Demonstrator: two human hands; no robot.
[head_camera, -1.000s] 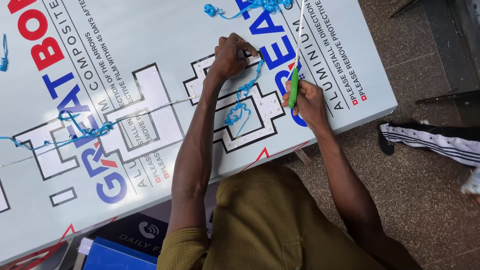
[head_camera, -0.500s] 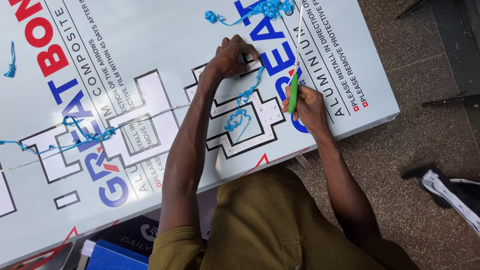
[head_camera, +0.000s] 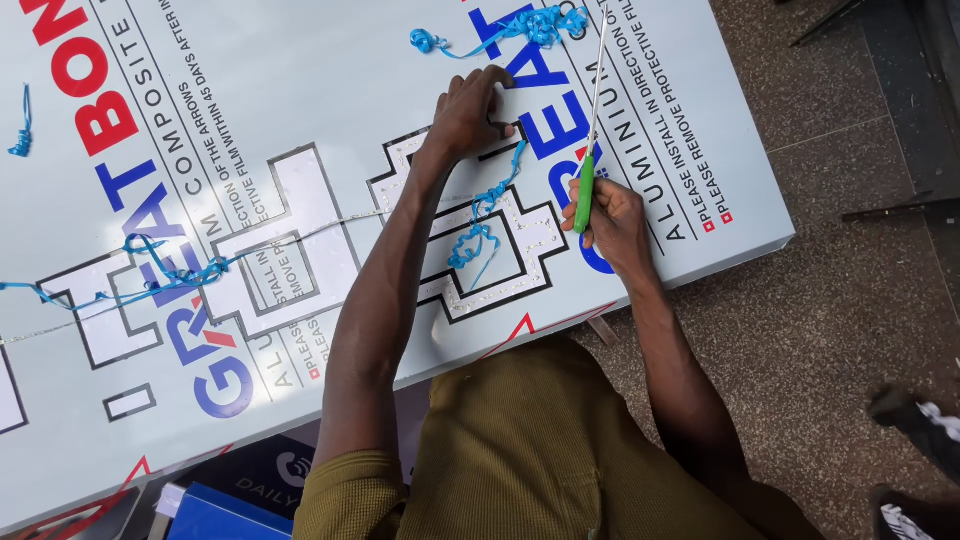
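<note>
Leaning over a large pale composite panel (head_camera: 300, 80), I see it fills nearly all of the view, with its near right corner pointing to the stone floor (head_camera: 850, 330). The panel is covered by protective film with printed letters, and stepped outlines are cut into it.

My left hand (head_camera: 468, 112) is pressed down flat, with bent fingers, on the upper part of the stepped outline (head_camera: 500, 255) that lies nearest to the right edge. It holds nothing that I can see; it only touches the film.

My right hand (head_camera: 610, 218) is closed around the green handle of a thin cutting tool (head_camera: 590, 150). The long axis of the tool runs almost straight away from me, toward the far edge of the panel, and its metal blade lies just to the right of the left hand. I cannot tell whether the tip touches the surface.

Between both hands hangs a curled blue film strip (head_camera: 482, 220), lying across the stepped outline. It is just beside the left wrist and somewhat nearer to it than to the right hand. A second curled bunch (head_camera: 520, 28) lies near the far edge, and another long strip (head_camera: 150, 270) lies toward the left side.
</note>
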